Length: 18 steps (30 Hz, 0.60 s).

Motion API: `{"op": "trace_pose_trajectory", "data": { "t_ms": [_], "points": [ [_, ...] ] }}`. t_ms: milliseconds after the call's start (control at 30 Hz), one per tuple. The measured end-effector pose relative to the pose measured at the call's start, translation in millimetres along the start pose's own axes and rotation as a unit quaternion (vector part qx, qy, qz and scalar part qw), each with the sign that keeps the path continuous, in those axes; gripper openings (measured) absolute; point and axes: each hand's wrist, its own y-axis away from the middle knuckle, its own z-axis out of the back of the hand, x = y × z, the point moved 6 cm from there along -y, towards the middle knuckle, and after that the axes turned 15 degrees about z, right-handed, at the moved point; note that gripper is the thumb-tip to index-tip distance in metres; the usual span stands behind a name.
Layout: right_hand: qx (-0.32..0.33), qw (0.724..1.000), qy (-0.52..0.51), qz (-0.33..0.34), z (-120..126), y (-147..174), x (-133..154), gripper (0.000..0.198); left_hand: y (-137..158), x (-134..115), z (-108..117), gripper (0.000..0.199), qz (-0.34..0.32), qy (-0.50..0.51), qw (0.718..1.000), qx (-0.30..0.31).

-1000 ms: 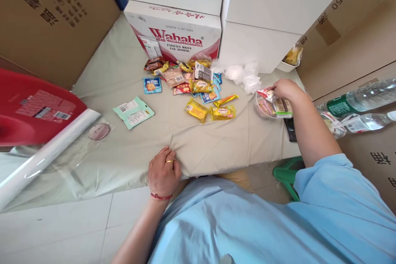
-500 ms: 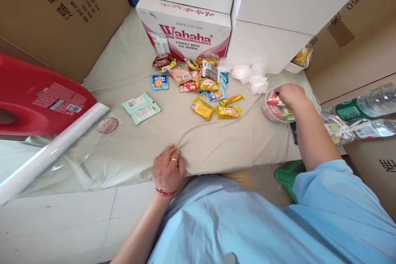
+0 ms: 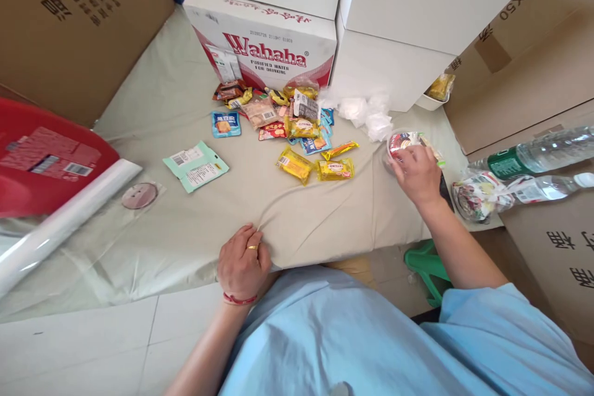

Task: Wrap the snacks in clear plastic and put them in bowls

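Observation:
My right hand (image 3: 416, 174) is at the near left side of a clear plastic bowl (image 3: 388, 150), its fingers bent over the rim and closed on it. Snack packets (image 3: 406, 140), one red and white, lie in the bowl, partly hidden by the hand. My left hand (image 3: 244, 260) rests on the table's front edge, fingers curled together, with nothing visible in it. Between the hands and farther back lie yellow snack packs (image 3: 294, 164). A mint-green packet (image 3: 197, 166) lies to the left, behind my left hand.
A heap of mixed snack packets (image 3: 266, 114) lies against the Wahaha carton (image 3: 260, 43). White crumpled plastic (image 3: 364, 114) lies beside it. Plastic bottles (image 3: 533, 158) lie at the right edge. A red jug (image 3: 51, 158) and a white film roll (image 3: 69, 223) occupy the left.
My right hand has shifted left and toward me, from over the bowl to its near left side. My left hand stays on the table edge. The view has turned slightly to the right.

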Motion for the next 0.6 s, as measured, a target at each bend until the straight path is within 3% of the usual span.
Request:
{"op": "trace_pose_trajectory", "data": {
  "t_ms": [100, 267, 333, 433, 600],
  "points": [
    [0.034, 0.999, -0.024, -0.011, -14, 21, 3, 0.030, 0, 0, 0, 0.022, -0.005, -0.003, 1.000, 0.001],
    [0.062, 0.991, -0.050, -0.105, -17, 25, -55, 0.036, 0, 1, 0, 0.022, 0.002, -0.002, 1.000, 0.009],
    [0.046, 0.988, -0.044, -0.144, -8, 13, -71, 0.033, 1, 1, -1, 0.022, 0.005, 0.001, 1.000, 0.010],
    [0.025, 0.985, -0.092, -0.141, -6, -22, -65, 0.032, 2, 1, -2, 0.023, 0.012, 0.003, 1.000, 0.005],
    [0.114, 0.958, -0.242, -0.109, -54, -84, -30, 0.037, -1, 0, 0, 0.021, -0.031, 0.022, 0.999, 0.031]
  ]
}}
